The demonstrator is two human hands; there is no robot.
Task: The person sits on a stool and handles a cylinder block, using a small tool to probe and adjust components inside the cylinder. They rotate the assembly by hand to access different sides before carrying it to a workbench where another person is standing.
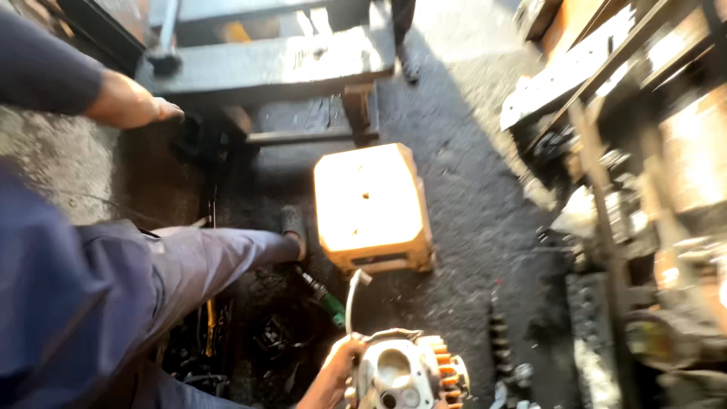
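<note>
- Near, low in view: the right hand has its fingers closed round a metal engine part with orange-tipped fins, held off the floor, not set down.
- Beyond it: a green-handled tool and a yellow stool on the oily floor.
- Far left: the left hand reaches toward a dark bench; I cannot tell its grip.

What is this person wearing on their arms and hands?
The left hand is bare, no glove, with a dark blue long sleeve reaching to the wrist. The right hand is bare too; no sleeve shows on its forearm.
</note>
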